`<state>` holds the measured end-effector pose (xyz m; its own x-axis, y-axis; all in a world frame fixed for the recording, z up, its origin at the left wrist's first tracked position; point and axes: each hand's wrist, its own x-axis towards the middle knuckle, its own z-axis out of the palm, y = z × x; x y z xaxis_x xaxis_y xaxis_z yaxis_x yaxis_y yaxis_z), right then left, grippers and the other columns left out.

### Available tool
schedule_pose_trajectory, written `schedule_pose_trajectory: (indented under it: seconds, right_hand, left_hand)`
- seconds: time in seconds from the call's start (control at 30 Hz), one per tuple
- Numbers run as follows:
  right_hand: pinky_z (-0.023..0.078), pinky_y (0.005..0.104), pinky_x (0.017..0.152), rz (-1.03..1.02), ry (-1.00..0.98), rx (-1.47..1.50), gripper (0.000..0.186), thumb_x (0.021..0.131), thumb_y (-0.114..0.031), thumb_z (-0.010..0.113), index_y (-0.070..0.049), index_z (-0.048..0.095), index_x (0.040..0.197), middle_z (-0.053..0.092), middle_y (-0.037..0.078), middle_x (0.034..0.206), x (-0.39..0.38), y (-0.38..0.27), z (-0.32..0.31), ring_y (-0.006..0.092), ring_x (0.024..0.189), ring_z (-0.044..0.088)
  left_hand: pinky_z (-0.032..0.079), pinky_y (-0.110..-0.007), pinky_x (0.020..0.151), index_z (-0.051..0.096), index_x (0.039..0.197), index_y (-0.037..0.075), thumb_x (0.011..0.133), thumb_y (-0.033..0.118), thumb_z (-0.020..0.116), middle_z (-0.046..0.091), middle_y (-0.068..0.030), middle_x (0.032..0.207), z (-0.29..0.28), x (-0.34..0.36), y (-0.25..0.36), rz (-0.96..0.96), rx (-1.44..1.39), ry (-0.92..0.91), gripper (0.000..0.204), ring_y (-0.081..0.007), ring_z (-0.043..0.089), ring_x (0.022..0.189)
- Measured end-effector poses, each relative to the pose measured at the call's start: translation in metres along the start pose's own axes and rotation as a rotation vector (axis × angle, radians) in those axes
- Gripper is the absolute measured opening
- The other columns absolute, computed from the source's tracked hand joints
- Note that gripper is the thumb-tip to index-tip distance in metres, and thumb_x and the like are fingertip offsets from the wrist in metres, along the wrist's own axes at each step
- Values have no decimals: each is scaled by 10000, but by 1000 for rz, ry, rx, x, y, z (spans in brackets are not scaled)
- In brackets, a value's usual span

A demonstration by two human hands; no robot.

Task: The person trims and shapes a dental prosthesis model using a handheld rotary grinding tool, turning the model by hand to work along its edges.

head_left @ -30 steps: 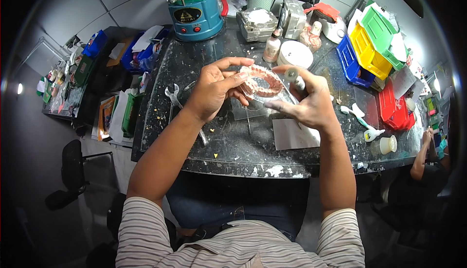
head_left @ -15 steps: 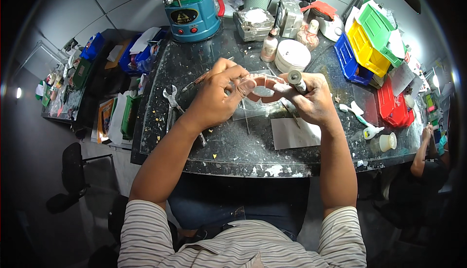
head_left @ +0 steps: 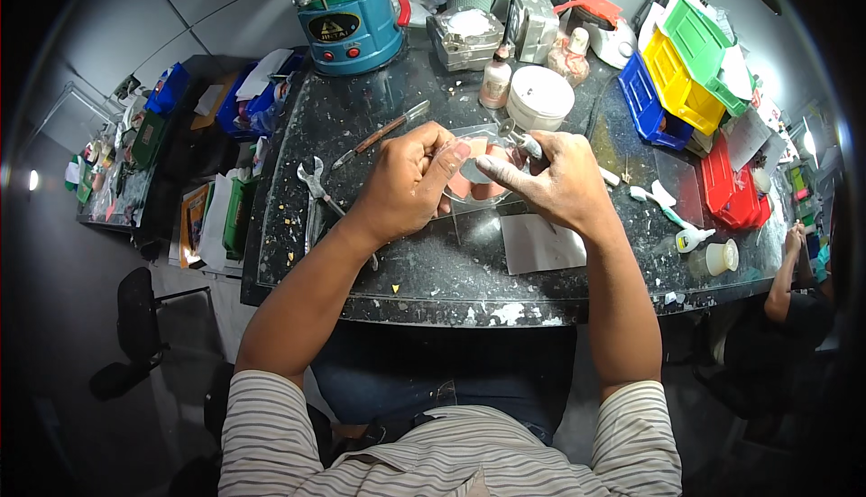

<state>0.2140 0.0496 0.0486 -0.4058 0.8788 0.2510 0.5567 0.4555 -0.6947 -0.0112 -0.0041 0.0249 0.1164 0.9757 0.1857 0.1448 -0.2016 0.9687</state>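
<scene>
Pink denture [head_left: 469, 183] sits gripped in the left hand [head_left: 410, 181] fingers, just left of the right hand [head_left: 555, 181]. The right fingers clench a slim metal tool [head_left: 526, 143], tip angled up-left, touching the denture's far edge

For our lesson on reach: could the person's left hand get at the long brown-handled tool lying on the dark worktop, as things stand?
Probably not yet: the left hand is busy gripping the pink denture piece. The long brown-handled tool lies close by, beyond the knuckles, with nothing covering it, so the path looks free once the hand lets go.

Wrench [head_left: 313, 179] left of hands, tub [head_left: 540, 97] behind, paper [head_left: 539, 243] in front.
</scene>
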Motion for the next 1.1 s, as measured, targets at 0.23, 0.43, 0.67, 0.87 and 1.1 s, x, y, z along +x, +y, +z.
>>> schedule_pose_trajectory:
  seconds: [0.23, 0.43, 0.67, 0.87, 1.1]
  right_hand:
    - [522, 408, 594, 21, -15, -56, 575, 836, -559, 847, -3, 733, 742, 664, 143, 627, 0, -4, 0, 279, 576, 650]
    - [529, 421, 602, 14, -18, -39, 581, 860, -560, 821, -4, 728, 721, 655, 150, 612, -1, -5, 2, 301, 577, 657]
    - [527, 423, 600, 8, -21, -46, 587, 872, -564, 801, -7, 725, 704, 651, 149, 606, 0, -5, 2, 308, 571, 652]
    - [525, 426, 601, 31, -38, -46, 596, 880, -568, 786, -2, 728, 703, 646, 156, 598, 0, -7, 3, 312, 564, 649]
    - [534, 437, 613, 40, -57, -64, 599, 882, -570, 780, 2, 731, 713, 652, 167, 602, 0, -8, 1, 331, 576, 663]
  left_hand:
    - [500, -205, 483, 643, 1067, -10, 1099, 265, 623, 685, -44, 765, 0, 0, -1, 18, 27, 9, 277, -62, 627, 566]
    - [506, -204, 485, 644, 1070, -10, 1098, 260, 624, 690, -48, 763, -1, 0, -2, 15, 39, 10, 272, -62, 629, 566]
    - [505, -204, 481, 648, 1069, -13, 1096, 262, 629, 692, -48, 762, -1, 1, -3, 3, 61, 20, 278, -62, 628, 562]
    - [500, -200, 474, 653, 1059, -12, 1095, 251, 632, 690, -45, 761, 0, 1, -3, 6, 75, 24, 266, -58, 625, 556]
    - [497, -199, 472, 658, 1043, -11, 1092, 243, 637, 687, -42, 757, 0, 1, -3, 14, 82, 30, 259, -55, 623, 558]
